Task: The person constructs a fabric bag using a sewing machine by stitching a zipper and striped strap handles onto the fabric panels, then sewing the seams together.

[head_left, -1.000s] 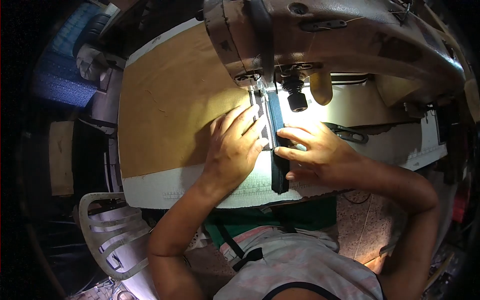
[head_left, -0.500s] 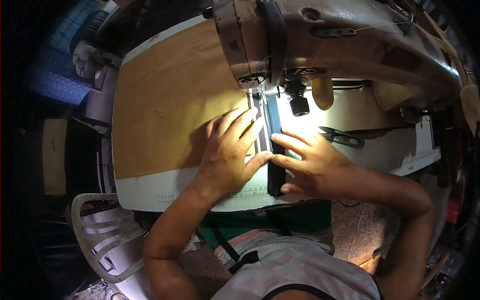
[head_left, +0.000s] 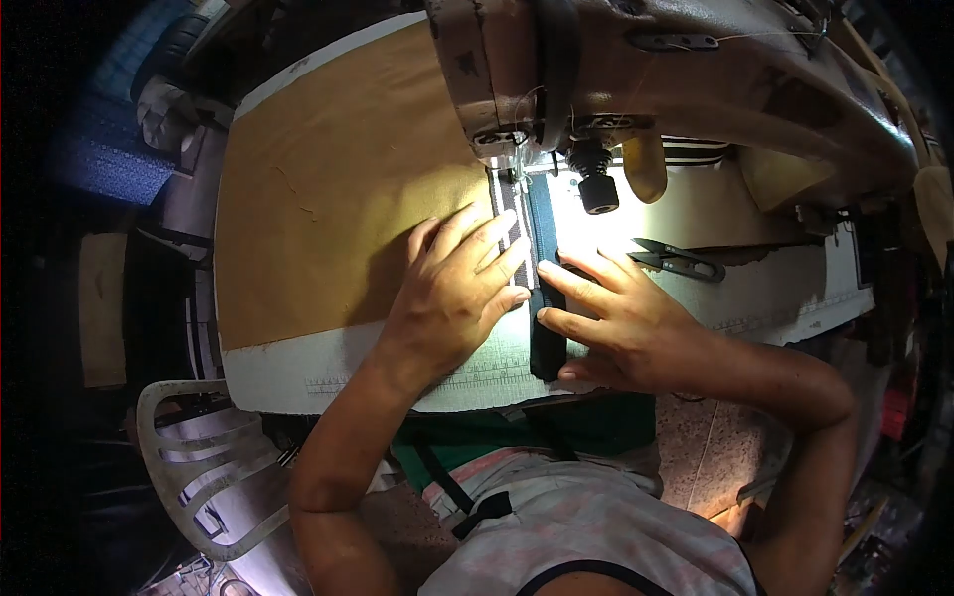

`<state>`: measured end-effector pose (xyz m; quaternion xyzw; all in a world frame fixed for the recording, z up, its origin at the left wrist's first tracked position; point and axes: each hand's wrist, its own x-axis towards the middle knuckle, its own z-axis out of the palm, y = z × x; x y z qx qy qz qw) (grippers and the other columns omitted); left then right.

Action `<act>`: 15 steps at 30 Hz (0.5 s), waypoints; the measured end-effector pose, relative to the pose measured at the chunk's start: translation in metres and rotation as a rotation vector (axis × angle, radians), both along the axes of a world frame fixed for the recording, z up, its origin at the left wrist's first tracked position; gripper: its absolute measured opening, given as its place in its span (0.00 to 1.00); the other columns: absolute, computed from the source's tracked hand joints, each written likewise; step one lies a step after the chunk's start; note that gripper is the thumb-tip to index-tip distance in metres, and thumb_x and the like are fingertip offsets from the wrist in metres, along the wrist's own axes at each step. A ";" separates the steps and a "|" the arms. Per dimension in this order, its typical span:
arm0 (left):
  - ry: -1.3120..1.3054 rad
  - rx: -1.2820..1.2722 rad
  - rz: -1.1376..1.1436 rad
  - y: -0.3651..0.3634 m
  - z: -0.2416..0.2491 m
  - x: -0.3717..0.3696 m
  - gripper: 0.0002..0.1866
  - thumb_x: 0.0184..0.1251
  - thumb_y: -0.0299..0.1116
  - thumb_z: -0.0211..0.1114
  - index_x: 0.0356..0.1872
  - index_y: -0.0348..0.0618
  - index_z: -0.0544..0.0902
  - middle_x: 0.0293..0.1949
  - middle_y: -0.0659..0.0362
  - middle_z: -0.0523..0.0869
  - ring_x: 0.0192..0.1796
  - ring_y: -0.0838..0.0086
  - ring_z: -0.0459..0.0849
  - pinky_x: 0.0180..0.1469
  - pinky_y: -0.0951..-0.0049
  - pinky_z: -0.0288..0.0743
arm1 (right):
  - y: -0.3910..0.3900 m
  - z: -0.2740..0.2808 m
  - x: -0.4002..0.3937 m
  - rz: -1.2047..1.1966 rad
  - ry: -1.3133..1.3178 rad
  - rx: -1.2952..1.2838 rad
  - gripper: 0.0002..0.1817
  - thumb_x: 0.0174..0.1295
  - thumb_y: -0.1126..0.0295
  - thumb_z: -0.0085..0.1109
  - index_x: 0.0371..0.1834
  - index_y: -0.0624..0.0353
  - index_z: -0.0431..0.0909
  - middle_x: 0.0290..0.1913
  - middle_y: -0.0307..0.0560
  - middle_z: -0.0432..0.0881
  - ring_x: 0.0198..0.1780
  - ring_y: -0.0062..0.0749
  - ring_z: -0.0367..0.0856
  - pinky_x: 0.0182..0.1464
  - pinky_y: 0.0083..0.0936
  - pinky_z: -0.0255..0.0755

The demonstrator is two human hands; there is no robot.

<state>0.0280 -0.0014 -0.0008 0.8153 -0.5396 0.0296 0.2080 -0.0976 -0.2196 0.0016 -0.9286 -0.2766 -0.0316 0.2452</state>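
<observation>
Dark strap [head_left: 546, 298] lies lengthwise on the desk [head_left: 328, 368], running from the body edge away to the sewing machine [head_left: 616, 70] foot, with left hand [head_left: 452, 293] and right hand [head_left: 616, 318] pressed flat, fingers spread, either side, equally near.

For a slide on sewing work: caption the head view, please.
Both hands, left and right, press a dark strip flat under the sewing machine; snips lie nearby.

White sewing table [head_left: 328, 368], frame centre: brown paper sheet [head_left: 318, 219] left, dark fabric strip [head_left: 545, 238] centre, black thread snips [head_left: 676, 260] right.
</observation>
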 end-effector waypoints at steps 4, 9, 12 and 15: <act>-0.014 -0.008 0.000 -0.002 -0.002 -0.001 0.19 0.67 0.36 0.68 0.56 0.38 0.84 0.63 0.50 0.83 0.70 0.55 0.75 0.73 0.51 0.60 | -0.001 0.000 0.001 0.006 -0.029 0.000 0.30 0.55 0.52 0.74 0.57 0.57 0.78 0.70 0.60 0.72 0.72 0.55 0.67 0.67 0.51 0.64; 0.014 -0.065 0.005 -0.001 -0.006 0.002 0.17 0.65 0.28 0.62 0.53 0.34 0.82 0.61 0.49 0.83 0.68 0.56 0.76 0.71 0.48 0.61 | -0.004 -0.002 0.001 0.014 -0.034 0.019 0.32 0.54 0.53 0.75 0.58 0.57 0.78 0.70 0.60 0.72 0.72 0.55 0.67 0.67 0.51 0.64; 0.031 -0.094 0.015 -0.001 -0.007 0.000 0.18 0.62 0.27 0.61 0.53 0.33 0.81 0.60 0.48 0.83 0.67 0.55 0.76 0.71 0.48 0.61 | -0.003 -0.002 0.001 0.012 -0.024 0.017 0.32 0.54 0.54 0.75 0.59 0.57 0.77 0.71 0.60 0.71 0.72 0.55 0.67 0.68 0.51 0.64; 0.022 -0.114 0.016 -0.002 -0.009 0.001 0.20 0.59 0.27 0.61 0.54 0.33 0.81 0.60 0.47 0.83 0.67 0.54 0.76 0.71 0.48 0.62 | -0.004 -0.003 0.000 0.011 -0.022 0.021 0.32 0.54 0.54 0.75 0.60 0.56 0.76 0.71 0.60 0.71 0.72 0.55 0.67 0.68 0.51 0.64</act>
